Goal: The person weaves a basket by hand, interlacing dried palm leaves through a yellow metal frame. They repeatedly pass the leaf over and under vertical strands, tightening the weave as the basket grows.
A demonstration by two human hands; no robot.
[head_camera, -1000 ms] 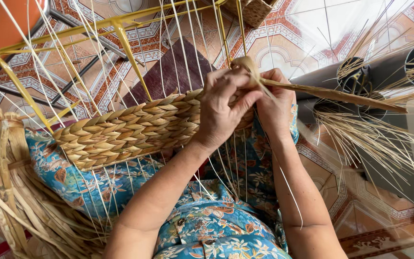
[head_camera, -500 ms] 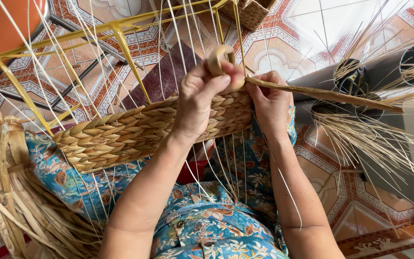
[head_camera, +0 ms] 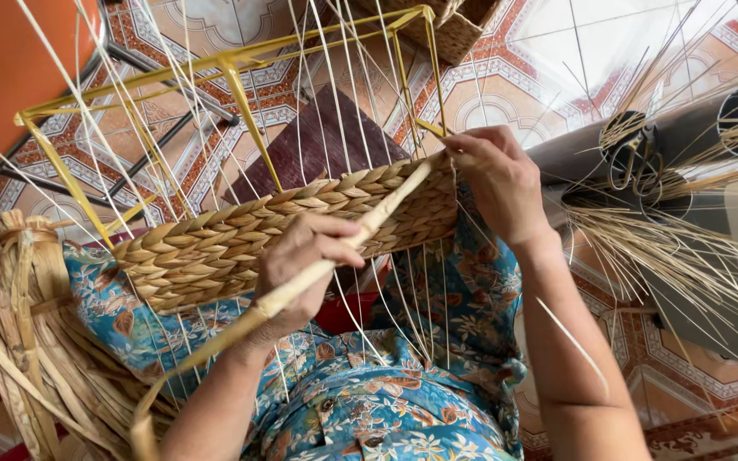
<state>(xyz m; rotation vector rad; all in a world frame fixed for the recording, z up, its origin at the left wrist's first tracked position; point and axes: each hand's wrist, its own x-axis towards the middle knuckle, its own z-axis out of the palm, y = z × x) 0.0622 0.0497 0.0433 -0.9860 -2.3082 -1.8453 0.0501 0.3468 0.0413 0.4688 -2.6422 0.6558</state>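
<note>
A half-woven straw basket (head_camera: 215,243) rests on my lap, built on a yellow wire frame (head_camera: 241,77) with thin pale uprights rising from it. My left hand (head_camera: 305,265) is closed around a long flat straw strand (head_camera: 335,256) that runs diagonally from lower left up to the basket's right corner. My right hand (head_camera: 497,175) pinches the upper end of that strand at the corner post of the frame, against the woven wall.
A bundle of dry straw (head_camera: 19,341) lies at my left side. Loose pale fibres (head_camera: 659,248) and scissors (head_camera: 634,162) lie on a grey surface at the right. Another woven basket (head_camera: 459,26) stands on the patterned tile floor (head_camera: 548,68). An orange stool (head_camera: 10,77) is upper left.
My left hand has dropped from the basket's top right corner down and left, drawing the strand diagonally across the woven wall. My right hand stays at the corner.
</note>
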